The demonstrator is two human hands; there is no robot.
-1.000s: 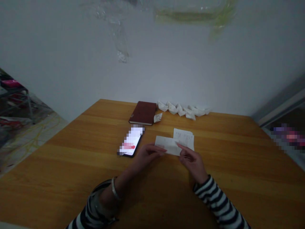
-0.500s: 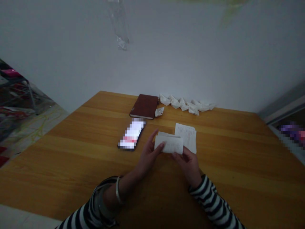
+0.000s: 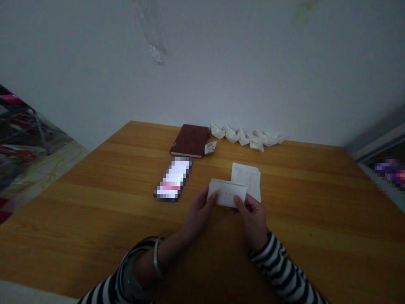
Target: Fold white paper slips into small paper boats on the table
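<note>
A folded white paper is held up between both hands, above the wooden table. My left hand grips its left end, the thumb on the front face and the fingers behind. On the right end, my right hand pinches it with the thumb in front; its other fingers are curled behind. Just beyond, loose printed sheets lie flat on the table, partly covered by the folded paper and the right hand.
A phone with a lit screen lies left of the hands. Behind it is a dark red notebook. One folded paper piece sits beside the notebook, and several more stand in a row along the wall on the wooden table.
The folded paper's layers are now closer together. My right thumb has moved up onto its front face, and my left fingers have closed in behind it. The view has shifted slightly.
</note>
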